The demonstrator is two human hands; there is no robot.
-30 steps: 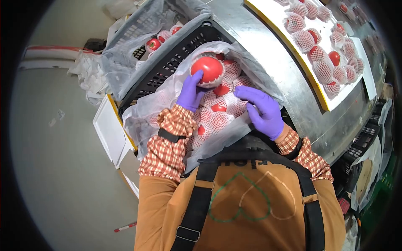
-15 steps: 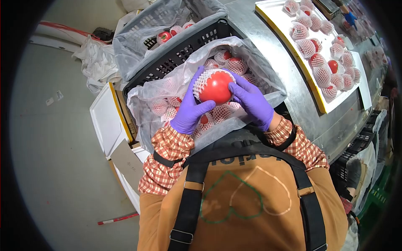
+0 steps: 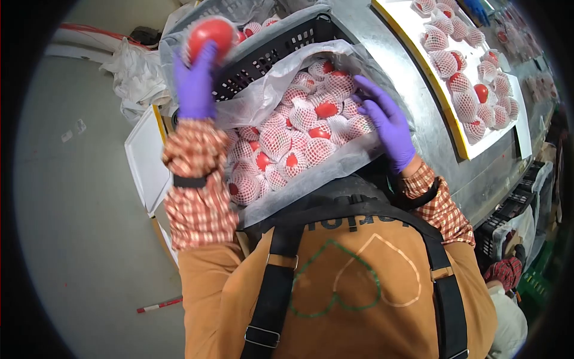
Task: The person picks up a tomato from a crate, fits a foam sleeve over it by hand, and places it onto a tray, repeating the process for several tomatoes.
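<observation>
My left hand (image 3: 196,87), in a purple glove, is raised over the far left of the near crate (image 3: 272,61). It grips a large red tomato (image 3: 210,39) in a white foam net, slightly blurred by motion. My right hand (image 3: 387,122), also gloved, reaches over the crate's right side with fingers apart, its fingertips beside the netted tomatoes (image 3: 308,115). Whether they touch one cannot be made out. The crate has a translucent plastic liner (image 3: 257,109) and holds many tomatoes, red skin showing through openings in the nets.
Behind stands another lined crate (image 3: 224,12) with a few tomatoes. On the metal table (image 3: 412,75) to the right lies a white, yellow-edged tray (image 3: 418,45) of netted tomatoes. White boxes (image 3: 143,164) stand at left. A person's plaid sleeve (image 3: 505,272) shows at lower right.
The tomato was held between both hands over the near crate. My left hand has carried it up and left; my right hand has let go and moved right.
</observation>
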